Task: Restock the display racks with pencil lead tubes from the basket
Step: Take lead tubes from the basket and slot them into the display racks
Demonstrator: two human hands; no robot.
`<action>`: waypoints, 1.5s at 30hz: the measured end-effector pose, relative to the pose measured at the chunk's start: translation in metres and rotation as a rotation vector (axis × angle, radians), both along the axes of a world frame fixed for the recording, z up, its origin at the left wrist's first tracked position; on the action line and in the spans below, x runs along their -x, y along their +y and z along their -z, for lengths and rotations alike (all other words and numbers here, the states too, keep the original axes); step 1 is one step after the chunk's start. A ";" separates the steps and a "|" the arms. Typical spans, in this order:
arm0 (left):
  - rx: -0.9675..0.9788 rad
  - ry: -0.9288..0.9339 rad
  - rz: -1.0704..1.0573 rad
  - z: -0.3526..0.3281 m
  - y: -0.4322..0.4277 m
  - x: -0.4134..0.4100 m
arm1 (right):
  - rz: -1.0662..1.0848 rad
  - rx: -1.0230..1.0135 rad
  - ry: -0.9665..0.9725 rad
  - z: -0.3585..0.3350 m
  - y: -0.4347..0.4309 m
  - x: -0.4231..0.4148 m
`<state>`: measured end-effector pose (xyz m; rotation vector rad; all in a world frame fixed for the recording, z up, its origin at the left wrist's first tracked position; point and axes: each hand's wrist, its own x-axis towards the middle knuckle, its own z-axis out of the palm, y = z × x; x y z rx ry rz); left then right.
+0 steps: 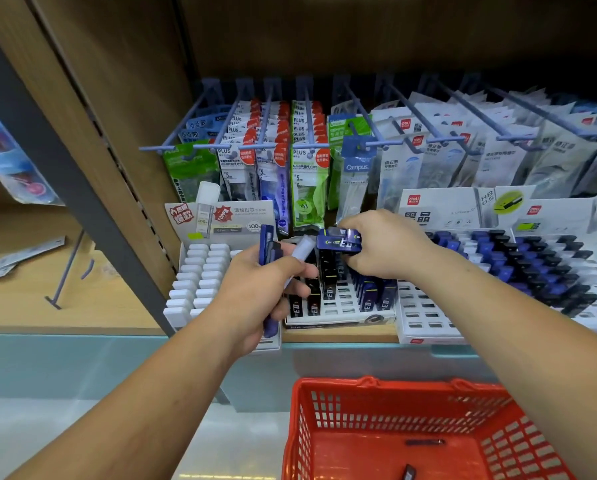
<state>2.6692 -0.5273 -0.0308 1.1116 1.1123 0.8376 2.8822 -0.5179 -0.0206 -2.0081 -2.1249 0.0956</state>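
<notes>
My left hand (pixel 255 292) grips a bunch of pencil lead tubes (pixel 268 251), blue, dark and one pale one, held in front of the shelf. My right hand (pixel 383 249) holds a blue lead tube (pixel 338 241) sideways just above the middle display rack (pixel 338 306), a white slotted tray partly filled with black and dark blue tubes. A rack of white tubes (pixel 196 278) stands to its left. On the right, a wider rack (pixel 425 317) carries rows of blue and black tubes. The red basket (pixel 376 427) sits below, with two dark tubes (pixel 425 442) lying on its bottom.
Correction tape packs (pixel 304 168) hang on blue pegs (pixel 366 133) behind the racks. A grey upright post (pixel 82 188) divides this bay from the shelf at left, where loose packets lie. A pale teal ledge (pixel 82 358) runs below the wooden shelf.
</notes>
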 end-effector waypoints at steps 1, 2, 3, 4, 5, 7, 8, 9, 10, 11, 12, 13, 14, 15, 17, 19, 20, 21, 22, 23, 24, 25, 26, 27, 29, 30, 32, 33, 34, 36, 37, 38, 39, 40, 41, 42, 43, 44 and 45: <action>0.017 -0.031 -0.003 -0.001 0.000 0.000 | 0.001 0.008 0.006 0.000 0.000 -0.001; 0.026 -0.054 0.000 -0.002 0.000 0.000 | 0.000 0.005 0.027 0.000 0.000 -0.001; 0.031 -0.065 0.009 -0.003 -0.001 0.000 | 0.003 -0.008 0.065 0.001 0.000 -0.002; 0.035 -0.066 0.021 -0.003 -0.001 0.001 | 0.012 -0.022 0.132 0.002 0.000 -0.002; 0.040 -0.063 0.031 -0.003 -0.001 0.001 | 0.020 -0.037 0.212 0.002 -0.001 -0.003; 0.044 -0.049 0.042 0.000 -0.001 0.002 | 0.024 -0.061 0.320 0.005 -0.001 -0.005; 0.044 -0.043 0.042 0.001 0.000 0.002 | 0.016 -0.068 0.318 0.006 -0.001 -0.005; 0.046 -0.040 0.039 0.002 0.000 0.002 | 0.013 -0.068 0.285 0.008 0.000 -0.005; 0.045 -0.037 0.035 0.003 0.000 0.002 | 0.019 -0.065 0.233 0.008 0.000 -0.005; 0.044 -0.034 0.030 0.003 -0.001 0.001 | 0.029 -0.064 0.176 0.008 0.001 -0.005; 0.042 -0.030 0.027 0.004 -0.001 0.000 | 0.035 -0.056 0.124 0.008 0.001 -0.005; 0.038 -0.026 0.024 0.004 -0.001 -0.001 | 0.035 -0.040 0.077 0.007 0.001 -0.003; 0.034 -0.022 0.019 0.004 -0.001 -0.001 | 0.030 -0.031 0.039 0.006 0.002 -0.002; 0.031 -0.021 0.011 0.005 0.000 -0.001 | 0.023 -0.029 0.015 0.005 0.003 -0.001; 0.029 -0.026 -0.007 0.006 0.000 -0.001 | 0.023 -0.030 -0.007 0.003 0.005 -0.002; 0.029 -0.031 -0.023 0.007 0.001 -0.001 | 0.034 0.000 -0.024 0.001 0.007 -0.004; 0.030 -0.034 -0.028 0.007 0.002 -0.001 | 0.036 0.020 -0.034 0.000 0.007 -0.006; 0.031 -0.036 -0.026 0.007 0.002 -0.002 | 0.037 0.035 -0.042 -0.001 0.007 -0.006; 0.028 -0.034 -0.020 0.006 0.002 -0.002 | 0.040 0.040 -0.040 -0.001 0.005 -0.006; 0.022 -0.028 -0.012 0.006 0.001 -0.003 | 0.044 0.035 -0.023 0.000 0.005 -0.006; 0.013 -0.022 -0.005 0.005 0.000 -0.003 | 0.050 0.020 0.008 0.001 0.005 -0.006; 0.005 -0.018 0.000 0.004 -0.002 -0.004 | 0.060 0.008 0.052 0.002 0.006 -0.007; -0.003 -0.017 0.000 0.004 -0.002 -0.004 | 0.072 -0.002 0.120 0.003 0.006 -0.008; -0.007 -0.017 -0.004 0.004 -0.002 -0.004 | 0.083 -0.009 0.210 0.002 0.007 -0.009; -0.013 -0.012 -0.017 0.005 -0.001 -0.004 | 0.092 -0.026 0.366 0.000 0.008 -0.011; -0.016 -0.007 -0.026 0.006 0.000 -0.003 | 0.089 -0.020 0.370 0.000 0.008 -0.011; -0.028 0.016 -0.038 0.008 0.002 -0.003 | 0.083 -0.001 0.250 0.000 0.005 -0.009; -0.039 0.035 -0.038 0.008 0.001 -0.004 | 0.077 -0.008 0.202 0.001 0.004 -0.007; -0.052 0.045 -0.038 0.007 0.001 -0.005 | 0.067 -0.012 0.186 0.000 0.004 -0.006; -0.069 0.038 -0.048 0.005 -0.001 -0.008 | 0.043 -0.011 0.211 -0.003 0.001 -0.005; -0.076 0.019 -0.056 0.003 -0.003 -0.010 | 0.030 -0.008 0.225 -0.006 -0.001 -0.004; -0.089 -0.008 -0.061 0.001 -0.004 -0.012 | 0.017 -0.001 0.237 -0.009 -0.005 -0.003; -0.107 -0.036 -0.060 -0.001 -0.006 -0.013 | 0.001 0.009 0.249 -0.012 -0.009 -0.002; -0.122 -0.064 -0.053 -0.003 -0.007 -0.015 | -0.019 0.021 0.262 -0.015 -0.014 0.000; -0.130 -0.085 -0.043 -0.006 -0.009 -0.015 | -0.037 0.028 0.276 -0.016 -0.020 0.003; -0.134 -0.100 -0.034 -0.007 -0.010 -0.016 | -0.046 0.029 0.283 -0.016 -0.026 0.005; -0.130 -0.106 -0.024 -0.009 -0.012 -0.017 | -0.045 0.027 0.280 -0.015 -0.031 0.007; -0.128 -0.103 -0.014 -0.010 -0.012 -0.017 | -0.036 0.030 0.269 -0.013 -0.035 0.008; -0.134 -0.096 -0.002 -0.011 -0.014 -0.019 | -0.027 0.040 0.268 -0.012 -0.039 0.008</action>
